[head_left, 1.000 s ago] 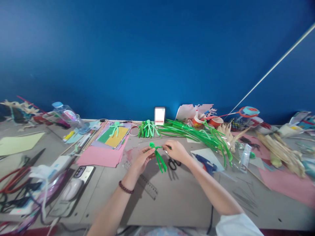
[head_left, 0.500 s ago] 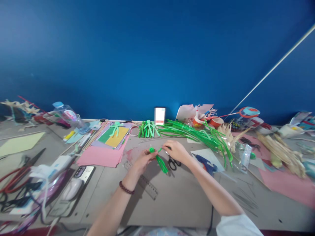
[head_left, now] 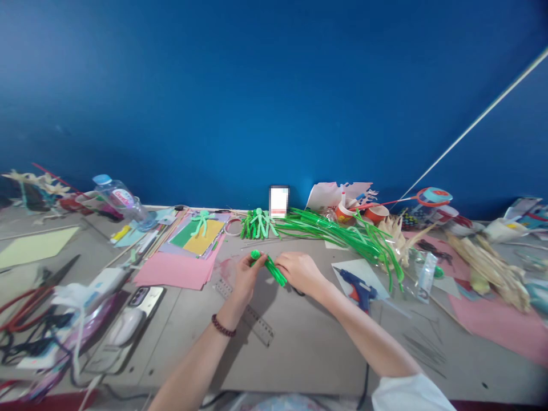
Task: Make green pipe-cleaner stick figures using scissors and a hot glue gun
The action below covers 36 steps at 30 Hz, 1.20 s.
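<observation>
Between the fingers of my left hand (head_left: 248, 277) is a bundle of green pipe cleaners (head_left: 276, 271), with a rounded knob at its upper left end and loose strands slanting down to the right. My right hand (head_left: 302, 271) is closed at the bundle's right side, its thumb and fingertips pinched against the strands; the exact strand in that pinch is hidden. Black scissors (head_left: 299, 292) lie mostly covered beneath my right hand. A clear ruler (head_left: 259, 326) rests on the table below my left hand.
Behind my hands stand several small green pipe-cleaner figures (head_left: 258, 224) and a phone (head_left: 279, 202). Long green pipe cleaners (head_left: 334, 231) spread to the right. A blue glue gun (head_left: 357, 285) lies on white paper. Pink sheets (head_left: 175, 271), a phone (head_left: 148, 299) and a bottle (head_left: 122, 198) are left.
My right hand has come in to the bundle from its stretched strand and now covers most of the scissors. My left hand has shifted slightly up and left with the bundle.
</observation>
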Motion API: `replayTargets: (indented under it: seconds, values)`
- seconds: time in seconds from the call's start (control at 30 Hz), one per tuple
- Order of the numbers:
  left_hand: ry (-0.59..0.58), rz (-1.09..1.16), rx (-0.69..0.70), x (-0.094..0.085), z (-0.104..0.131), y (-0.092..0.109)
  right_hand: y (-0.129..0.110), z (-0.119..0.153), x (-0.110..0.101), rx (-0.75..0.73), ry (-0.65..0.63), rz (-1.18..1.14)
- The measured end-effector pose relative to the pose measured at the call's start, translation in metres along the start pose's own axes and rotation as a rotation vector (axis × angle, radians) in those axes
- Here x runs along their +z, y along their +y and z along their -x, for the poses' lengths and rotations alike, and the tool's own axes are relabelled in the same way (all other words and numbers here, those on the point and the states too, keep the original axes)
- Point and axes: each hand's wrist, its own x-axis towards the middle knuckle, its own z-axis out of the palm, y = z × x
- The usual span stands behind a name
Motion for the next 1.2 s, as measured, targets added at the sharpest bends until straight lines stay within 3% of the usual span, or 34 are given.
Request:
replayTargets:
  seconds: [0.13, 0.37, 0.5, 0.6, 0.77, 0.97, 1.03, 1.2]
  values:
    - [0.015, -0.18, 0.157, 0.002, 0.003, 0.003, -0.001, 0.006, -0.008, -0.098, 0.047, 0.108]
    - [-0.187, -0.546, 0.543, 0.002, 0.011, 0.01, 0.008, 0.009, -0.021, -0.188, 0.225, 0.118]
    - [-0.367, -0.596, 0.597, 0.002, 0.015, 0.015, 0.021, 0.003, -0.02, -0.144, 0.304, 0.052]
    - [-0.419, -0.54, 0.56, 0.002, 0.016, 0.018, 0.029, -0.001, -0.016, -0.075, 0.309, -0.037]
    - [-0.33, -0.353, 0.399, -0.001, 0.013, 0.016, 0.025, -0.002, -0.009, 0.028, 0.153, -0.204]
    - [-0.049, -0.181, 0.261, -0.001, 0.008, 0.01, 0.007, 0.003, -0.007, 0.036, 0.065, -0.199]
    - [-0.014, -0.224, 0.299, 0.002, 0.01, 0.014, 0.002, 0.005, -0.009, 0.003, 0.059, -0.128]
    - [-0.09, -0.45, 0.519, 0.004, 0.016, 0.022, -0.006, 0.011, -0.02, -0.105, 0.088, 0.055]
